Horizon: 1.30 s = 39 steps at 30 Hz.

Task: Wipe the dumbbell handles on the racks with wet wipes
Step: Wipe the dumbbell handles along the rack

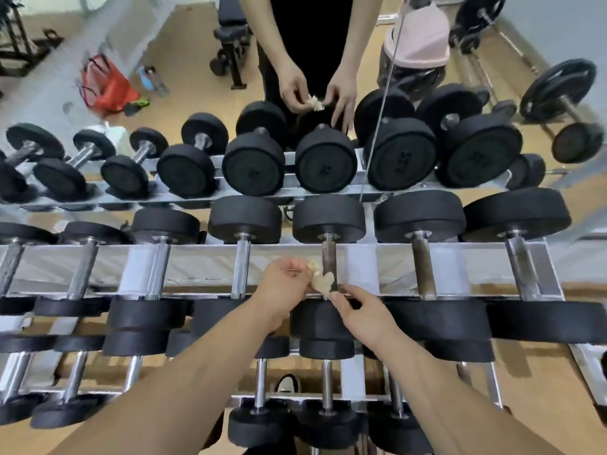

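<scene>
Head view, dumbbells (328,218) on rack (285,248), hands (285,289) (366,315) pinching wipe (320,281)

black dumbbell ends (328,218), silver rack (197,254), beige wipe (323,281)

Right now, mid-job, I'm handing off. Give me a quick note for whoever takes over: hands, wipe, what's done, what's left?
Left hand: pinches the crumpled wet wipe.
Right hand: thumb and fingertip pinch the wipe's lower end.
Position: the wipe is at the near end of the dark handle, mid top rack.
Done: can't tell which handles are wiped. Those to the left look shiny, and the two to the right look dull brown.
Left: probably this handle, the ones to its right and the lower rows.
</scene>
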Each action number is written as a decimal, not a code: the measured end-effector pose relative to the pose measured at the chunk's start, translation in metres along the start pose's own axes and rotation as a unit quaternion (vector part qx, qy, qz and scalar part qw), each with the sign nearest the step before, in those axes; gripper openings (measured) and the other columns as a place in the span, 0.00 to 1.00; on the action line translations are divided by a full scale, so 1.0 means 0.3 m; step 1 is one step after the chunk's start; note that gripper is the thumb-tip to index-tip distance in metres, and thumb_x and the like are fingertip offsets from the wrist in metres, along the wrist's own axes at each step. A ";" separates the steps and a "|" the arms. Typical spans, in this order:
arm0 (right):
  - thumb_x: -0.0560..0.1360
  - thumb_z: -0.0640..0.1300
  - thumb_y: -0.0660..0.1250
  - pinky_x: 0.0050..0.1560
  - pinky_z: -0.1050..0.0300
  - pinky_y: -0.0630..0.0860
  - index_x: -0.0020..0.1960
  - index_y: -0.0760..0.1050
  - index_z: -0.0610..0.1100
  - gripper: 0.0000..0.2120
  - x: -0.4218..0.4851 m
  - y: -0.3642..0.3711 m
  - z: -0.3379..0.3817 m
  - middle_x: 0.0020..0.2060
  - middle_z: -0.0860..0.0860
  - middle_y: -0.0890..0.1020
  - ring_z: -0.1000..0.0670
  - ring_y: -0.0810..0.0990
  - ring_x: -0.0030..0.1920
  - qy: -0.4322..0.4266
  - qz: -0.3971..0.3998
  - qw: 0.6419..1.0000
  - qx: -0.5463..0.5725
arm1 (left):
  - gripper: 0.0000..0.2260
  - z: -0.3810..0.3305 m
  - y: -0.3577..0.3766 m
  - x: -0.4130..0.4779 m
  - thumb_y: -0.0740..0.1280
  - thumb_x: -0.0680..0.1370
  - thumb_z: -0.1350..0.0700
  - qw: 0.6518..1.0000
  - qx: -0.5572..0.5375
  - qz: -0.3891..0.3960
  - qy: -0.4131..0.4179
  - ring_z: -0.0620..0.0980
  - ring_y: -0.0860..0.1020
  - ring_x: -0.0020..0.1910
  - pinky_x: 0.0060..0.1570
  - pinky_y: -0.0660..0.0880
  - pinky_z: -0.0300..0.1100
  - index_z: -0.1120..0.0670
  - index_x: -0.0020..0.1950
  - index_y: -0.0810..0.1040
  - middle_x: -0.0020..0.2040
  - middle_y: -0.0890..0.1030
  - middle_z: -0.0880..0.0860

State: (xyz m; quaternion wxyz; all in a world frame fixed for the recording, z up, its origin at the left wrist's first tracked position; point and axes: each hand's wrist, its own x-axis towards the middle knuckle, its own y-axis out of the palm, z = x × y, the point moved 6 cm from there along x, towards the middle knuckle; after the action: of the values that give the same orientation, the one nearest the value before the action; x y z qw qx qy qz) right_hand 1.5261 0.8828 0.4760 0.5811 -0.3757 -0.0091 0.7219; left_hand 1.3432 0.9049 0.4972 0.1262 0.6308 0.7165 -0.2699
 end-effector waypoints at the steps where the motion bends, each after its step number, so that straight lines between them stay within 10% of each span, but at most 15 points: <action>1: 0.79 0.56 0.69 0.62 0.59 0.74 0.68 0.76 0.57 0.18 0.003 -0.011 0.015 0.56 0.62 0.78 0.56 0.76 0.59 0.002 -0.013 0.999 0.033 | 0.03 -0.006 0.014 0.001 0.69 0.82 0.57 1.000 -0.010 0.015 -0.007 0.52 0.85 0.47 0.49 0.84 0.45 0.55 0.50 0.80 0.47 0.87 0.57; 5: 0.76 0.39 0.74 0.53 0.62 0.78 0.55 0.78 0.59 0.17 0.041 -0.042 0.120 0.46 0.56 0.86 0.57 0.83 0.50 -0.009 -0.005 0.977 0.213 | 0.03 0.000 0.055 0.077 0.70 0.81 0.58 0.998 -0.031 0.052 -0.016 0.53 0.85 0.44 0.50 0.84 0.50 0.54 0.47 0.82 0.44 0.87 0.55; 10: 0.74 0.32 0.74 0.47 0.48 0.86 0.49 0.85 0.42 0.07 0.160 -0.098 0.134 0.40 0.47 0.88 0.45 0.87 0.44 0.033 -0.046 0.966 0.252 | 0.06 -0.018 0.113 0.161 0.67 0.83 0.59 0.989 -0.081 0.113 -0.043 0.53 0.86 0.48 0.50 0.84 0.48 0.57 0.54 0.84 0.47 0.88 0.55; 14: 0.74 0.29 0.68 0.34 0.58 0.82 0.44 0.82 0.35 0.05 0.283 -0.145 0.079 0.35 0.43 0.84 0.50 0.83 0.32 0.100 -0.120 0.958 0.242 | 0.06 0.040 0.079 0.223 0.66 0.83 0.58 0.996 -0.004 0.062 -0.061 0.47 0.84 0.46 0.48 0.81 0.45 0.51 0.57 0.82 0.49 0.87 0.51; 23: 0.76 0.27 0.68 0.50 0.55 0.82 0.48 0.83 0.42 0.11 0.455 -0.016 0.064 0.47 0.46 0.85 0.48 0.84 0.47 0.153 -0.100 0.902 0.392 | 0.07 0.142 0.041 0.284 0.67 0.81 0.58 0.991 0.049 0.054 -0.111 0.48 0.83 0.44 0.43 0.77 0.39 0.49 0.56 0.80 0.49 0.85 0.52; 28: 0.66 0.30 0.66 0.41 0.54 0.80 0.41 0.83 0.38 0.09 0.463 -0.003 0.025 0.37 0.48 0.84 0.46 0.81 0.39 0.120 -0.122 0.957 0.232 | 0.07 0.143 0.058 0.287 0.67 0.81 0.58 0.990 0.057 0.058 -0.116 0.48 0.83 0.44 0.41 0.76 0.38 0.51 0.57 0.80 0.49 0.85 0.53; 34: 0.64 0.29 0.60 0.28 0.62 0.58 0.28 0.69 0.41 0.10 0.396 0.022 -0.010 0.25 0.47 0.64 0.49 0.62 0.27 0.129 0.055 0.989 -0.053 | 0.06 0.142 0.051 0.271 0.67 0.82 0.59 0.991 0.049 0.057 -0.113 0.48 0.82 0.45 0.50 0.79 0.41 0.51 0.55 0.81 0.51 0.85 0.52; 39: 0.76 0.25 0.64 0.38 0.50 0.84 0.49 0.78 0.30 0.06 0.454 -0.025 -0.016 0.38 0.41 0.80 0.43 0.80 0.34 0.246 -0.017 0.933 0.263 | 0.07 0.130 0.027 0.266 0.66 0.82 0.59 0.990 0.044 0.066 -0.113 0.48 0.83 0.49 0.57 0.81 0.44 0.50 0.57 0.81 0.52 0.84 0.51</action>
State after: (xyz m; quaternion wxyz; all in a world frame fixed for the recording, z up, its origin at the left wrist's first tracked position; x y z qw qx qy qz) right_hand 1.5293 0.9983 0.4037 0.6551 -0.3751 0.3177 0.5737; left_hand 1.3310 0.9507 0.4217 0.1961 0.6472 0.6420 -0.3613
